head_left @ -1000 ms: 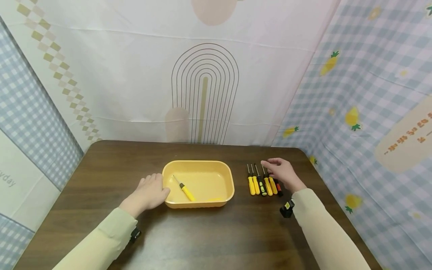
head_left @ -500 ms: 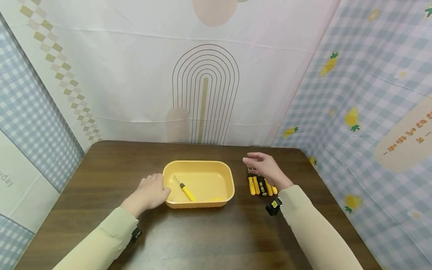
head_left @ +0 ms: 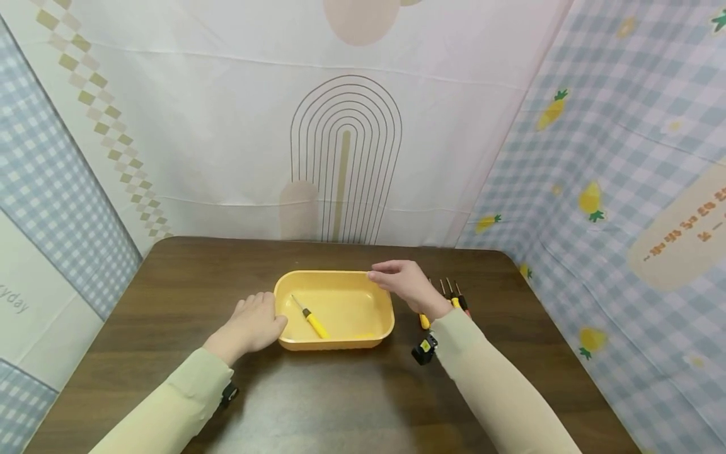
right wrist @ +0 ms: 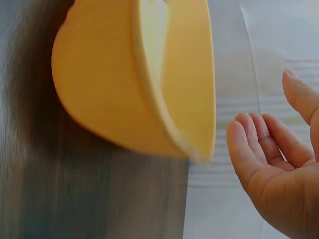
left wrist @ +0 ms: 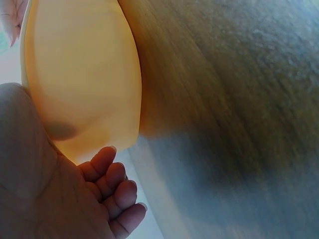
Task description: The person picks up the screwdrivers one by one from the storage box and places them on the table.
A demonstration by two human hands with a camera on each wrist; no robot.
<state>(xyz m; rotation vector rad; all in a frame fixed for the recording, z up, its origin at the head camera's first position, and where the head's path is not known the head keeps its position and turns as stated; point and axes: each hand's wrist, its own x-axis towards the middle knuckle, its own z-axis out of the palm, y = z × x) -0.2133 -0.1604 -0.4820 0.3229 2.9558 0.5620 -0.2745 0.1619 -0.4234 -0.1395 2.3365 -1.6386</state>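
A yellow plastic basin (head_left: 334,345) stands mid-table. Inside it lies a screwdriver (head_left: 314,323) with a yellow handle; a yellow sliver (head_left: 361,335) shows by the front wall, too little to identify. My left hand (head_left: 252,321) grips the basin's left end, thumb at the rim and fingers curled against the outside in the left wrist view. My right hand (head_left: 405,284) is over the basin's back right corner; in the right wrist view its palm holds nothing, fingers relaxed and apart from the rim. Several screwdrivers (head_left: 456,301) lie right of the basin, partly hidden behind my right hand and sleeve.
The dark wooden table (head_left: 317,397) carries everything. A patterned white cloth (head_left: 227,126) hangs behind its back edge, and a blue checked cloth (head_left: 612,126) hangs along the right side.
My right hand has moved left from above the screwdriver row to the basin's back right corner, carrying nothing. The left hand and the basin have stayed put.
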